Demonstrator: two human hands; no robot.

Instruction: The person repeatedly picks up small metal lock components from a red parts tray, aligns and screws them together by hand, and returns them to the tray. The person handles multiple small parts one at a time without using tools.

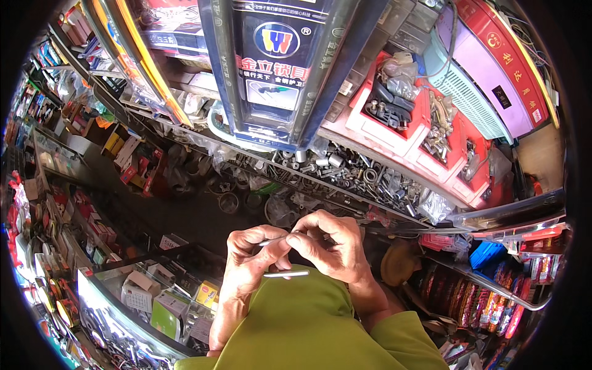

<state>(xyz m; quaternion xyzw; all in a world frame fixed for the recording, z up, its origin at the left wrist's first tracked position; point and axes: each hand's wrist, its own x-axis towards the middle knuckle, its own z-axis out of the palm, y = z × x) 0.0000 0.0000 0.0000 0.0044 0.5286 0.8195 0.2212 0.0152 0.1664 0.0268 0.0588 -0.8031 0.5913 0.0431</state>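
Note:
Close together in front of my green shirt, both my hands are closed, with their fingertips meeting. My left hand (250, 256) grips a thin silver metal rod (287, 274), whose bare end sticks out below the fingers and points right. A narrow grey piece (270, 242) lies along the left thumb and index finger, reaching to the right fingertips. My right hand (327, 246) pinches at the end of this piece. Whatever else sits between the right fingers is hidden by them and too small to name.
Ahead runs a trough of loose metal parts (370, 179), beneath red bins (388, 132) of small hardware. A dark blue display panel (277, 80) stands above it. At lower left is a glass-topped counter (105, 308) with small boxes; a curved metal rail (512, 296) juts at right.

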